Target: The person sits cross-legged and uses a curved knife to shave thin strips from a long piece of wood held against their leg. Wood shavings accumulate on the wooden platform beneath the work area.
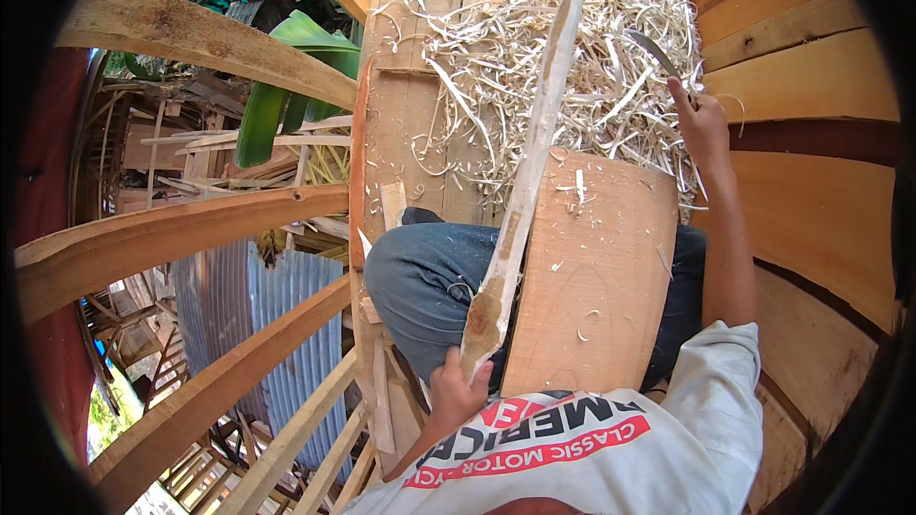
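Note:
My left hand (pixel 456 393) is closed around the near end of a long, roughly trimmed pale wooden stick (pixel 530 167). Brown patches remain on its lower part. It slants up and to the right past my left knee, along the left edge of a flat wooden board (pixel 599 277) on my lap. Off to the right, my right hand (pixel 706 132) grips a knife (pixel 655 53) with a curved blade, thumb along its back. The blade points up and left over the shavings, apart from the stick. The knife's handle is mostly hidden in my fist.
Curly wood shavings (pixel 611 100) are heaped on the plank floor (pixel 405 133) ahead. Wooden boards (pixel 797 76) wall the right side. Spaced timber rails (pixel 191 229) line the left, with corrugated metal sheets (pixel 296 324) and a green leaf (pixel 272 105) beyond.

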Demonstrator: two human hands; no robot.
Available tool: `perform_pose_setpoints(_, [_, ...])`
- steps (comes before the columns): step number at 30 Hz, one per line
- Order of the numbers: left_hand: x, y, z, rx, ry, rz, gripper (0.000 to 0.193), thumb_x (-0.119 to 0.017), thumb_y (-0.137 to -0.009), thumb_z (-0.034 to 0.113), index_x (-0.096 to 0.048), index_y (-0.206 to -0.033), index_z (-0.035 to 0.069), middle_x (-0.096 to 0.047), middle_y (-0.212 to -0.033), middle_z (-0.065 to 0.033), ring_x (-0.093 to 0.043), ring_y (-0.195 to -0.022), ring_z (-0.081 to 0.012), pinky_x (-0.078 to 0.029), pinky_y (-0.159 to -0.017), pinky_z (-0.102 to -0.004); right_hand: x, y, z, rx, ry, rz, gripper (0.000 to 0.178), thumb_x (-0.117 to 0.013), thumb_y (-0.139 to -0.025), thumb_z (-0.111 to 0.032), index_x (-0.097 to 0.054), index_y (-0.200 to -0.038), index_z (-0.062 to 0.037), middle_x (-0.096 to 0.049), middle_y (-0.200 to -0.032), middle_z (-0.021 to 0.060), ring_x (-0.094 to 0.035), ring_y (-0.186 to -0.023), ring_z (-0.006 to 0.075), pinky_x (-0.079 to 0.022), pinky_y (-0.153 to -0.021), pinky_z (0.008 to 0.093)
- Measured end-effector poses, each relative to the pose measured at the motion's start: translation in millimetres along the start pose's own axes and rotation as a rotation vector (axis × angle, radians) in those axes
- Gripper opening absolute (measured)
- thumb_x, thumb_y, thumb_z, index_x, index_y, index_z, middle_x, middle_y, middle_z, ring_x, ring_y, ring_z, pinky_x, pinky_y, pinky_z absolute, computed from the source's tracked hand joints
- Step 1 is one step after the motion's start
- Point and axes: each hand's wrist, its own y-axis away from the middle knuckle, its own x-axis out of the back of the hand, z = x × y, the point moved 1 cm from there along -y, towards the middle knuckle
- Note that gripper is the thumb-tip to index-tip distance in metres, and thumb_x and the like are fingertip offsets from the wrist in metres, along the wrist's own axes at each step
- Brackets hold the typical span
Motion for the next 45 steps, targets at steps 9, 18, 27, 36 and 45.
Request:
perform_pose_setpoints(9, [7, -1, 19, 0.028, 0.064, 0.008, 0.034, -0.059, -0.089, 0.031, -0.055, -0.091, -0.003, -0.058, -0.067, -0.0261, -0.062, -0.069, -0.0443, -0.046, -0.055, -0.0424, -22, 52, 28, -0.048, -0.153, -0.058, 0.074, -0.056, -0.084, -0.063, -0.056, -0.062, 0.0078, -0.048, -0.051, 0.0173, -0.046, -0.05, 0.0254, -0.039, -0.054, 0.04])
perform_pose_setpoints(18, [11, 11, 19, 0.015, 0.18, 0.012, 0.041, -0.057, -0.093, 0.034, -0.06, -0.106, -0.005, -0.058, -0.068, -0.0113, -0.052, -0.064, -0.0117, -0.044, -0.061, -0.0292, -35, 49, 34, -0.055, -0.117, -0.257, 0.057, -0.071, -0.074, -0.049, -0.061, -0.062, 0.0062, -0.058, -0.057, 0.0197, -0.058, -0.054, 0.0297, -0.047, -0.06, 0.0404])
perform_pose_setpoints(27, [14, -8, 72, -0.111, 0.234, 0.021, 0.043, -0.056, -0.094, 0.034, -0.056, -0.11, -0.006, -0.059, -0.075, -0.01, -0.049, -0.071, -0.0107, -0.044, -0.065, -0.0288, -6, 66, 29, 0.103, -0.187, -0.356, 0.053, -0.078, -0.071, -0.038, -0.055, -0.054, 0.007, -0.052, -0.049, 0.0126, -0.051, -0.045, 0.0211, -0.043, -0.048, 0.0378])
perform_pose_setpoints(36, [11, -33, 127, -0.247, 0.071, 0.142, 0.042, -0.059, -0.091, 0.034, -0.055, -0.108, -0.004, -0.065, -0.078, -0.0229, -0.068, -0.075, -0.0271, -0.049, -0.063, -0.0357, -4, 78, 22, 0.2, -0.243, 0.085, 0.047, -0.074, -0.076, -0.042, -0.061, -0.064, 0.0012, -0.052, -0.051, 0.0155, -0.053, -0.048, 0.0313, -0.041, -0.048, 0.0391])
perform_pose_setpoints(45, [-7, -41, 121, -0.221, -0.083, 0.129, 0.039, -0.063, -0.088, 0.034, -0.053, -0.098, -0.002, -0.063, -0.078, -0.0276, -0.062, -0.079, -0.0451, -0.049, -0.063, -0.0436, 17, 117, -20, 0.642, -0.297, 0.12, 0.027, -0.067, -0.08, -0.019, -0.057, -0.059, -0.0051, -0.051, -0.049, 0.0143, -0.054, -0.048, 0.0341, -0.043, -0.048, 0.04])
